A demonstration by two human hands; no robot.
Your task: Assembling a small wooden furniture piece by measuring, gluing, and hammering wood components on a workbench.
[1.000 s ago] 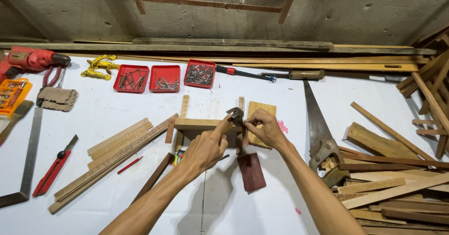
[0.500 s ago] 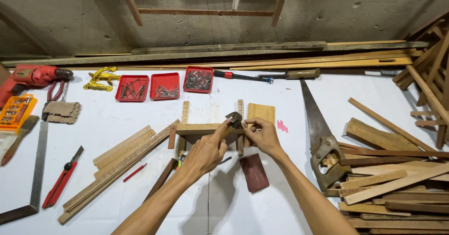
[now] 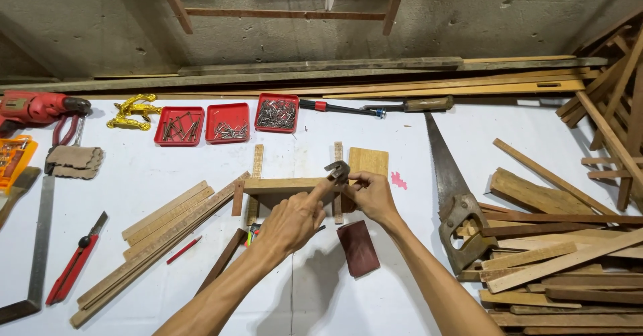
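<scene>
Item: hammer (image 3: 337, 171), head at the right end of the small wooden frame (image 3: 281, 186) mid-table; my left hand (image 3: 289, 221) closed round its handle. My right hand (image 3: 372, 194) pinches something at the frame's corner, too small to tell. Nearby: handsaw (image 3: 450, 189), three red nail trays (image 3: 228, 122), dark sanding block (image 3: 358, 247).

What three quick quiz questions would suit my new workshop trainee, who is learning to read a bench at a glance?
1. True or false: the left hand holds the hammer over the wooden frame.
2. How many red trays sit in the row at the back?
3. The handsaw lies on which side of the right hand: A left, B right?

Key: 1 true; 2 three; 3 B.
</scene>
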